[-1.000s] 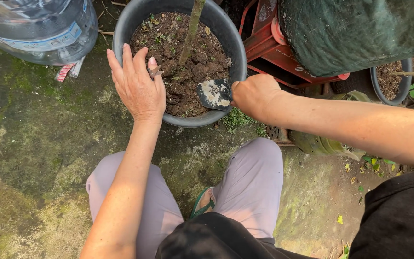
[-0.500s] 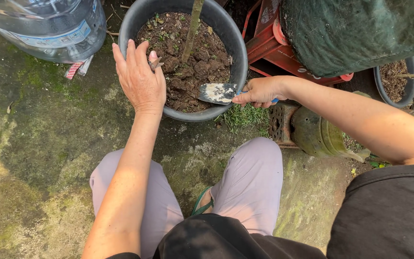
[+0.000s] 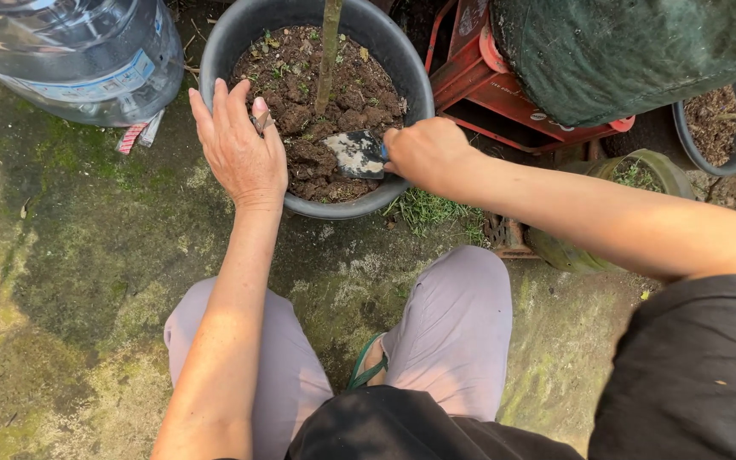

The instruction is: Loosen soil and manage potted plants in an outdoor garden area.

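Lilac trousered knees (image 3: 453, 324) nearest the camera, crouched over mossy, green-stained concrete ground (image 3: 61, 281), with a green flip-flop strap (image 3: 366, 362) peeking out between them. Further out, left hand (image 3: 238, 153) resting flat on the near-left rim of the round dark grey plastic pot (image 3: 215, 43), fingers spread and loose over the edge, something small and thin pinched between thumb and forefinger, too tiny to make out. Right hand (image 3: 423, 153) curled tight around the handle of a small metal trowel (image 3: 355, 153), a sliver of blue handle just showing at the knuckles. Trowel blade, crusted with pale dried dirt, dug into the clumpy brown soil (image 3: 300, 77) at the near-right side of the pot, tilted down a bit. Thin upright woody stem (image 3: 327, 55) poking up from the middle of the soil, few little green weeds around it. Patch of grass (image 3: 432, 213) just outside the pot by the right wrist. Off to the far left, big clear plastic water jug (image 3: 70, 47) lying on its side; far right, red metal frame (image 3: 504, 94) under a dark green sack (image 3: 632, 51), olive ceramic jar (image 3: 632, 183) beside it, and another grey pot (image 3: 717, 128) at the edge.
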